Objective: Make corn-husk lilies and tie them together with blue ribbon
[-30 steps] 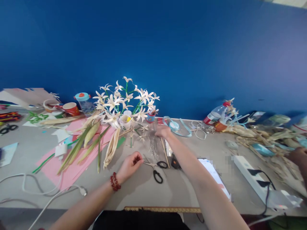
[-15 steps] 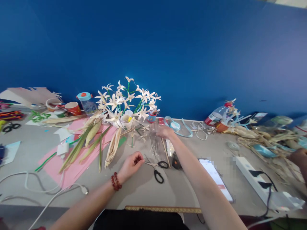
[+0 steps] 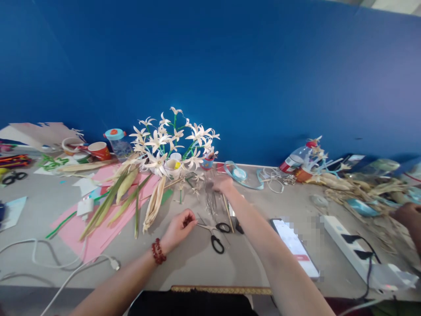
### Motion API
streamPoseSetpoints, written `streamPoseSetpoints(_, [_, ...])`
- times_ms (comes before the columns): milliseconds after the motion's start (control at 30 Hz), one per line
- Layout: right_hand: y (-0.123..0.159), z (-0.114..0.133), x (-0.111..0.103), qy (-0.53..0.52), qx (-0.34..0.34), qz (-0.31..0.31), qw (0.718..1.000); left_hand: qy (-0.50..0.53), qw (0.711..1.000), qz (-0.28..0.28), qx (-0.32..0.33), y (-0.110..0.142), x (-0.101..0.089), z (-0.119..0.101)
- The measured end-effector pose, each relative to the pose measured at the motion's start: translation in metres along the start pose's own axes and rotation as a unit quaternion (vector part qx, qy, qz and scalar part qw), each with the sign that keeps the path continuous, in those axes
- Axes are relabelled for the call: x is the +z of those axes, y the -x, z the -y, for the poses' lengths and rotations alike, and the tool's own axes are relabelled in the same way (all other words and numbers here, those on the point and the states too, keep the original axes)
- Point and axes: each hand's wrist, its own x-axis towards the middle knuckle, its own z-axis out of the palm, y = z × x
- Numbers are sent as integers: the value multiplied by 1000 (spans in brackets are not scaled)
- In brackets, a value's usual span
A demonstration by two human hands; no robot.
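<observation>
My left hand [image 3: 180, 226] rests above the table with thumb and fingers pinched together; anything between them is too small to make out. Just to its right lie black-handled scissors [image 3: 217, 237], blades toward my fingertips. My right hand [image 3: 222, 183] reaches forward over a bundle of thin wires [image 3: 212, 204]; its fingers are blurred and partly hidden, so its grip is unclear. Beyond the hands stand white handmade flowers [image 3: 159, 140] on green stems, clustered around a cup [image 3: 171, 169]. Small loose flowers [image 3: 196, 190] lie between the cup and the wires. A thin stick [image 3: 227, 210] lies beside the wires.
Corn husks [image 3: 126, 186] lie over pink paper [image 3: 95, 235] on the left, near white cables. Right of my forearm are a phone [image 3: 296, 248] and a power strip [image 3: 345, 250]. Another person's hand [image 3: 406, 219] is at the far right, beside dried husks. A blue wall rises behind.
My right hand has shifted slightly left and nearer the wires, and its forearm now covers more of the small black object. My left hand stays pinched in place.
</observation>
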Motion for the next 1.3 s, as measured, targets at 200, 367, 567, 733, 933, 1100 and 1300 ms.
streamPoseSetpoints(200, [3,-17,0,-159,-6,34,987,10,1000,4,3,-1,1,2])
streamPoseSetpoints(367, [14,-31,5,-337,-9,78,938,13,1000,-1,5,-1,0,0])
streamPoseSetpoints(567, [36,-38,1,-561,-42,67,824,7,1000,-7,8,-1,0,-2])
streamPoseSetpoints(733, [71,-28,-2,-725,-83,17,683,15,1000,-15,10,-1,0,0])
streamPoseSetpoints(933, [144,-9,37,-801,-108,38,588,120,991,-52,-15,-2,-6,-12])
streamPoseSetpoints(1100, [185,4,77,-823,-144,93,541,195,980,-27,-10,-1,-6,-30])
streamPoseSetpoints(1300, [193,17,94,-777,-157,124,597,266,961,2,-71,3,-9,-38])
